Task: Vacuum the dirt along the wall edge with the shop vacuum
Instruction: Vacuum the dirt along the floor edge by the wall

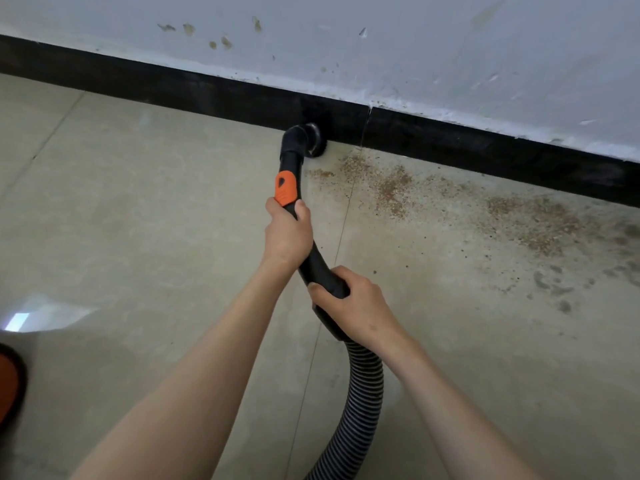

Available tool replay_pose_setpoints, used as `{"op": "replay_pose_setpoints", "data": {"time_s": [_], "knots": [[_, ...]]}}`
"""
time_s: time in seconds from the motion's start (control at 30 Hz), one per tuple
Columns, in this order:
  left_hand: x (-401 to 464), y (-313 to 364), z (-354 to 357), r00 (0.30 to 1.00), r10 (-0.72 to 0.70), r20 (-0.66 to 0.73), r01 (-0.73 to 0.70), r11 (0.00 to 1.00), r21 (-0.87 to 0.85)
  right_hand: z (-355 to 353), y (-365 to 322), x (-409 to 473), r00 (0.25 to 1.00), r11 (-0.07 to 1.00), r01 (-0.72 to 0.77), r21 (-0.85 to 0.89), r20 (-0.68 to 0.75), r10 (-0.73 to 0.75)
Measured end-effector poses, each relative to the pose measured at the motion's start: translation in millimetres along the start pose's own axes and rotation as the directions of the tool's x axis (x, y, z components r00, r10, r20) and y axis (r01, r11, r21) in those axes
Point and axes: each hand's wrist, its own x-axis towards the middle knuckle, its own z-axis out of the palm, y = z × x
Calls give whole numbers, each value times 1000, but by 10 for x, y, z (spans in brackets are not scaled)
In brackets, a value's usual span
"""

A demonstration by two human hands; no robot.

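A black curved vacuum wand (313,258) with an orange slider (286,188) ends in a round brush nozzle (311,140). The nozzle rests against the black baseboard (207,95) where it meets the floor. My left hand (287,233) grips the wand just below the orange part. Lower down, my right hand (353,303) grips the wand's black cuff, where the ribbed grey hose (360,403) begins. Brown dirt (391,188) lies scattered on the floor along the wall, to the right of the nozzle.
The hose runs down out of the bottom edge. An orange and black vacuum body (10,379) shows at the left edge. Beige floor tiles (138,209) spread left of the wand. Darker smudges (561,289) mark the floor at the far right. The white wall (415,46) is stained.
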Motion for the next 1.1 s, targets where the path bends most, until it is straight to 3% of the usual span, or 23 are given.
{"op": "replay_pose_setpoints", "data": {"time_s": [0.33, 0.47, 0.7, 0.83, 1.1], "knots": [[-181, 86, 338, 996, 63, 59, -65, 997, 42, -180, 231, -192, 996, 998, -25, 58, -80, 30], [-147, 72, 215, 996, 64, 60, -68, 995, 69, -97, 131, -155, 999, 997, -17, 81, -43, 21], [134, -89, -486, 992, -49, -114, 53, 998, 26, 184, -415, 87, 990, 998, 60, 27, 129, -63], [-68, -276, -633, 989, -74, -129, 78, 996, 32, 445, -360, -85, 989, 998, 57, -12, 139, -54], [-417, -167, -70, 999, -32, 30, 30, 998, 57, 117, 80, -477, 1000, 1000, -18, 22, -1, 18]]}}
